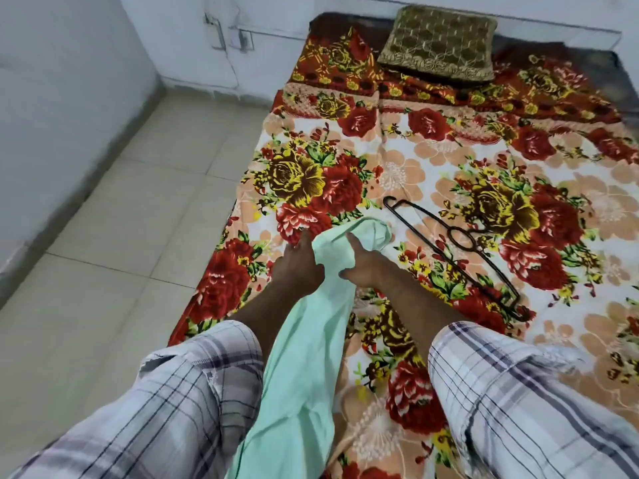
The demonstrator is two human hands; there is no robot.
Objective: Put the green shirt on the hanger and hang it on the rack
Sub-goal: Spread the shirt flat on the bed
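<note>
- shirt (311, 305): bunched into a long roll at lower centre of the frame, top end lifted over the bed (449, 160), rest trailing down between the two plaid sleeves (173, 392) toward the bottom edge.
- left hand (301, 267): set against the left side of the roll, one finger stretched forward, thumb side lost in the cloth; looks like a hold on the fabric, though partly hidden.
- right hand (363, 264): curled round the right side of the roll, thumb laid over the top, fingers tucked under.
- hanger (456, 236): dark and thin, flat on the bed right of centre, slanting from mid-frame toward the lower right, near the right hand, not touching the shirt.
- pillow (435, 46): at the top of the frame, at the head of the bed; tiled floor (103, 236) on the left.
- no rack in view.
- handling, as a guess: light, soft and limp, no shape of its own, likely to sag and slide out of a loose hold; nothing to break.
- best taken at the collar or shoulder seams, one hand each side, to open the neck for the hanger; collar not to be made out in the bunch now, so probably in need of shaking out or spreading on the bed first.
- hanger probably stiff and light; best lifted at its middle, then fed one arm at a time into the shoulders.
</note>
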